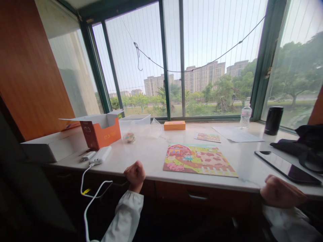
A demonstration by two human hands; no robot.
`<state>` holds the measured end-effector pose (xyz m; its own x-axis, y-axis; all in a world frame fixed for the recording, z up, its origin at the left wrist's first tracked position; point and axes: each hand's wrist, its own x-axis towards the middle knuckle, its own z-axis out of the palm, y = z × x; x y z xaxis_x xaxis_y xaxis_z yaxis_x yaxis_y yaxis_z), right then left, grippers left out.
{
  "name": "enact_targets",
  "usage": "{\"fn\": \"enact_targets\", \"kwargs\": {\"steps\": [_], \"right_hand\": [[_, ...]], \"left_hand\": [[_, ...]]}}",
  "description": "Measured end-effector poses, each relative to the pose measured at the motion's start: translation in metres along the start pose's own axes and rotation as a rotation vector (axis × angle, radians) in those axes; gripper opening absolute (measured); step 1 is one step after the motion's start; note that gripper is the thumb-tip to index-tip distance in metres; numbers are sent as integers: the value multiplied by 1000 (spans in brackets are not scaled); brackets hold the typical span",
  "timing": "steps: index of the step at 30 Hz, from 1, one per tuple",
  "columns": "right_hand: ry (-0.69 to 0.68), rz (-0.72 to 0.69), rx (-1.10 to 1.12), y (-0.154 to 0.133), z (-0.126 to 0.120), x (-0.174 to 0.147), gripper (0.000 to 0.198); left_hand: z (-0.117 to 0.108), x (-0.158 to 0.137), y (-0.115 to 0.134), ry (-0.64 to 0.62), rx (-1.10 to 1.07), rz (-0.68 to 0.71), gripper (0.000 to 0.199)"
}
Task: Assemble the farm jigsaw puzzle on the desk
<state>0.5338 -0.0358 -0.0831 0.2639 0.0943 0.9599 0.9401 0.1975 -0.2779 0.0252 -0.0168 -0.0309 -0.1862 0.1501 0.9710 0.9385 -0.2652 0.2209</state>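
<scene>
Both of my hands are curled into fists at the front edge of the white counter (151, 159). My left hand (135, 174) is closed to the left of a farm-scene puzzle board (199, 160), apart from it; nothing shows in its fingers. Off the board's right side, my right hand (281, 192) is also closed, near a dark tablet (287, 168), with nothing visible in it. The board lies flat and shows a red barn, pigs and a cow. Behind it lies a small card (207, 137) with a similar picture.
On the left stand an orange box (104, 132), a white box (55, 148), a clear bin (136, 121), a bag of small pieces (129, 137) and a power strip (99, 156). Behind are an orange carton (174, 125), paper (237, 133), a bottle (245, 116) and a black tumbler (274, 120).
</scene>
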Motion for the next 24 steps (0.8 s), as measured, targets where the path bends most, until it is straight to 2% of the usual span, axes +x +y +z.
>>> {"fn": "enact_targets", "kwargs": {"steps": [2,4,8,15,24], "right_hand": [[32,-124,-11,-3,0,5,28],[34,-166,-49,-5,2,7,33],[-108,-69,-120,-8,5,10,44],[-330,93,-145,-20,5,19,43],[-410,98,-214,-24,12,22,44]], "left_hand": [[0,1,2,-49,-19,-39,49],[1,3,4,-104,-40,-84,48],[3,9,7,-206,-68,-149,48],[9,18,10,-322,-61,-235,48],[9,27,18,-443,-25,-292,46]]}}
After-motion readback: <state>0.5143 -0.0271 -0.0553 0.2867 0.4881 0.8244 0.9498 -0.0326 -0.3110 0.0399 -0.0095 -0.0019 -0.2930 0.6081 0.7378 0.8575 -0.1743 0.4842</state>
